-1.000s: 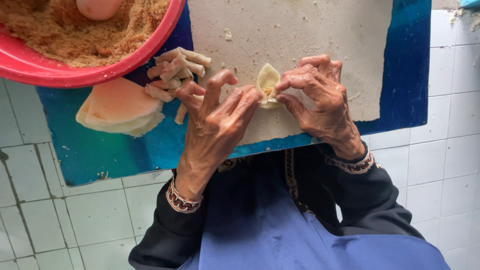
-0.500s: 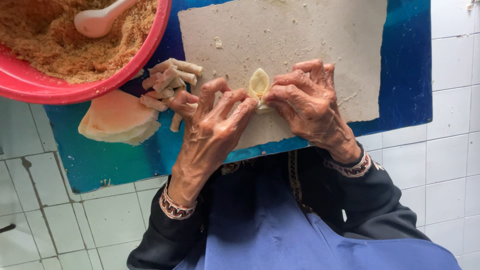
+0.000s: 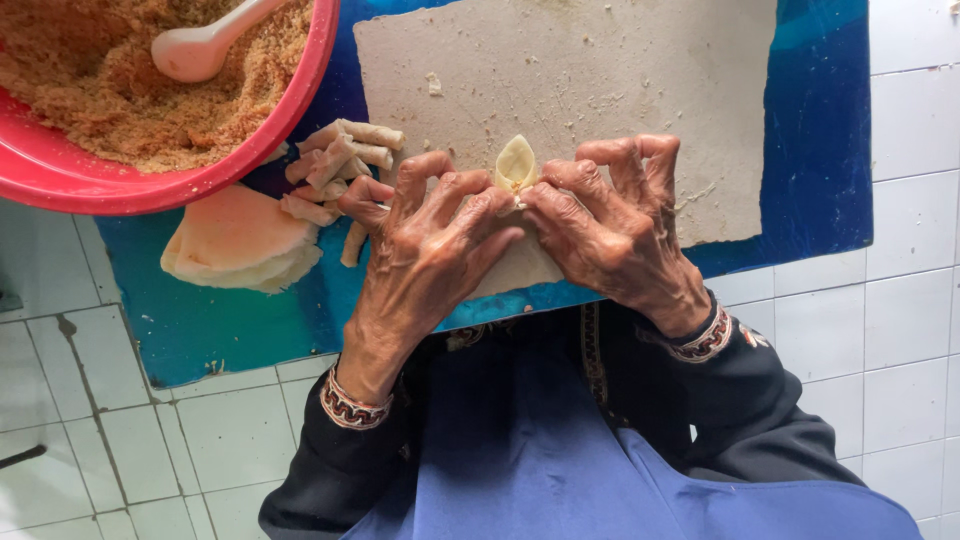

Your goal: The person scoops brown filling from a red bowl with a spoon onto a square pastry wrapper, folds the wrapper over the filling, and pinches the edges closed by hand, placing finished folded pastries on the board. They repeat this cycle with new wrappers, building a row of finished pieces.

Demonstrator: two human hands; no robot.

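The left hand (image 3: 430, 240) and right hand (image 3: 610, 225) meet fingertip to fingertip, knuckles up. Both pinch closed, wrists angled inward.

Soft, even daylight, faint shadows under the hands, sharp focus throughout, no glare or blur.

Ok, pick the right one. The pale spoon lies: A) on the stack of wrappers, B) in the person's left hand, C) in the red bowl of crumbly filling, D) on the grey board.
C: the pale spoon rests on the brown filling inside the red bowl, away from both hands, which pinch the small wrapper over the grey board.
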